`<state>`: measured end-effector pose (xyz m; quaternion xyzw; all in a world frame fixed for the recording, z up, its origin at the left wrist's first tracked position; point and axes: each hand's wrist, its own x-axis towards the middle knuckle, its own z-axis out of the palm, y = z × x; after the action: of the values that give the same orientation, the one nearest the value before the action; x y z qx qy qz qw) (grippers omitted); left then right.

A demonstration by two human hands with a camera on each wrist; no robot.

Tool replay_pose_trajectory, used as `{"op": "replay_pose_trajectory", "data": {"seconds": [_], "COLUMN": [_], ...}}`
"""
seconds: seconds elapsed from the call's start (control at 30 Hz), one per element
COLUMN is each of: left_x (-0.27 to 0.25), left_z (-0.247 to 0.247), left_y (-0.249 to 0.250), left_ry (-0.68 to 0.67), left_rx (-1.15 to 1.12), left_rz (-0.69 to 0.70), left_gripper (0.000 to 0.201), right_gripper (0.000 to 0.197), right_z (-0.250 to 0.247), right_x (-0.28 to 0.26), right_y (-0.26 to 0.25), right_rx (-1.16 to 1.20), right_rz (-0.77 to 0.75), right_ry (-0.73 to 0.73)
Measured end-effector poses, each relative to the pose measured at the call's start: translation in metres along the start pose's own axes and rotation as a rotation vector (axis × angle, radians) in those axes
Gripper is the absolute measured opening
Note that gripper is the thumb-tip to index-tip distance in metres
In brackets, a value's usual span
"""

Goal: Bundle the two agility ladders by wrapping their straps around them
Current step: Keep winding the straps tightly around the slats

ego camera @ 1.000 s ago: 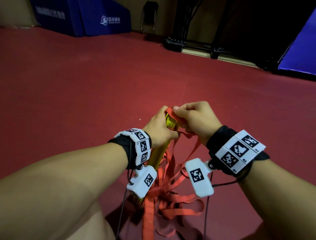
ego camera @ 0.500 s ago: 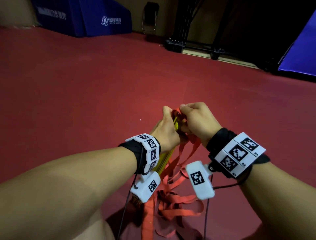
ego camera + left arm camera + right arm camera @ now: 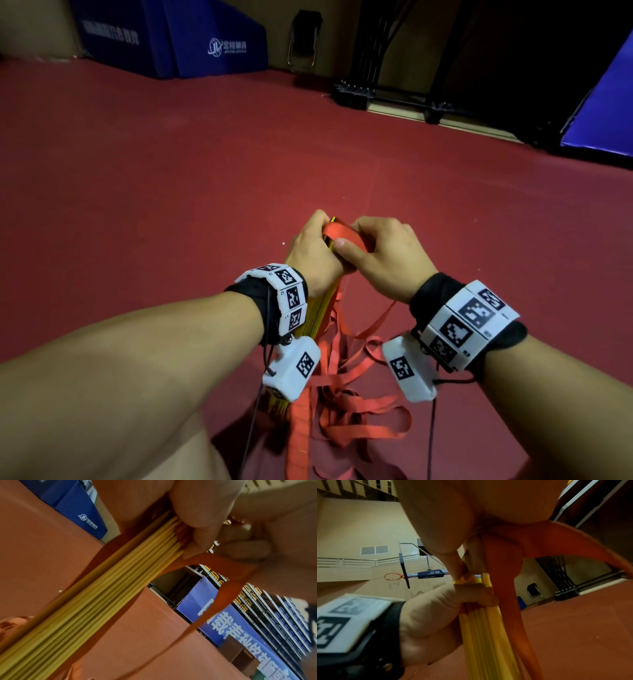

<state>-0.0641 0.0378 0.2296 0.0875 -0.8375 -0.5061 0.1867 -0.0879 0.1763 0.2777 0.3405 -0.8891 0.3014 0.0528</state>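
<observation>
Well, we're on a red gym floor (image 3: 144,192), blue padded blocks (image 3: 191,37) against the far wall and a basketball hoop (image 3: 392,578) showing in the right wrist view. The left hand (image 3: 310,263) has its fingers wrapped tight round the top of the stacked yellow ladder rungs (image 3: 96,597), held upright above the floor. The right hand (image 3: 387,260) pinches an orange strap (image 3: 342,234) over the stack's top end, with loose strap loops (image 3: 359,411) piled below.

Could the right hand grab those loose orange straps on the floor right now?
Probably not at once: the right hand is pinching a strap against the yellow rungs. The loose straps lie uncovered below.
</observation>
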Motion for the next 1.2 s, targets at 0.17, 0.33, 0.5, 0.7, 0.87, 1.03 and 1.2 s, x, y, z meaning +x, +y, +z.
{"op": "replay_pose_trajectory", "data": {"seconds": [0.17, 0.33, 0.5, 0.7, 0.87, 1.03, 1.2], "left_x": [0.003, 0.010, 0.011, 0.003, -0.006, -0.007, -0.008], "left_z": [-0.003, -0.014, -0.018, -0.026, -0.031, -0.028, -0.030], "left_y": [-0.003, -0.003, 0.002, 0.019, 0.030, 0.029, 0.028], "left_ry": [0.012, 0.029, -0.072, -0.253, -0.330, -0.373, -0.364], "left_rx": [-0.067, -0.155, -0.318, -0.629, -0.788, -0.874, -0.939], "left_rz": [-0.020, -0.043, -0.056, -0.055, -0.075, -0.141, -0.149], "left_gripper": [0.052, 0.050, 0.069, 0.082, 0.095, 0.107, 0.102], "right_gripper": [0.028, 0.037, 0.025, 0.034, 0.044, 0.040, 0.032], "right_z": [0.004, 0.002, 0.002, -0.003, -0.011, -0.014, -0.019], "right_x": [0.002, 0.002, 0.004, 0.005, 0.004, 0.002, 0.002], "right_y": [0.010, 0.017, 0.021, 0.018, 0.012, 0.004, -0.001], "right_rx": [0.214, 0.257, 0.334, 0.630, 0.929, 0.953, 0.948], "right_rz": [0.125, 0.120, 0.112, -0.032, -0.061, -0.059, -0.096], "right_ry": [-0.011, -0.056, -0.122, -0.099, -0.242, -0.232, -0.296]}}
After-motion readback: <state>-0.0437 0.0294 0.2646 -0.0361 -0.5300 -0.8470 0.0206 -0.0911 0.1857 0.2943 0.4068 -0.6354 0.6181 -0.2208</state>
